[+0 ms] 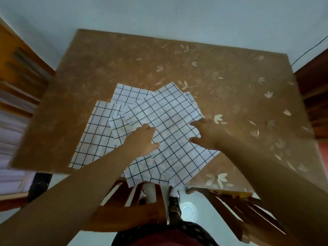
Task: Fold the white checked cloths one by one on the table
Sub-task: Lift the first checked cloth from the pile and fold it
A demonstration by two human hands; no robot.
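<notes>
1. Left hand, fingers: bent down onto the top cloth near its middle, thumb out to the side. The view is smeared here, so I cannot tell whether they pinch a ruck of fabric or only press on it.
2. Right hand, fingers: spread, thumb well apart from the rest, palm down over the right edge of the same cloth, gripping nothing. I read this as pinning or smoothing the sheet so it lies flat for a fold.
3. Top cloth: white with a dark grid, lying open and skewed, one corner pointing away from me. Its near edge hangs over the front of the tabletop. Creased, unfolded.
4. White checked cloths beneath: at least two more, fanned out to the left and behind, overlapped by the top one. None looks folded; I judge the task to be at its first piece.
5. Tabletop: brown with a pale leaf pattern. The pile sits toward the near edge, within reach of both hands.
6. Wooden chair: tucked under the near edge, directly below the pile. A second chair stands just beside it on the right.
</notes>
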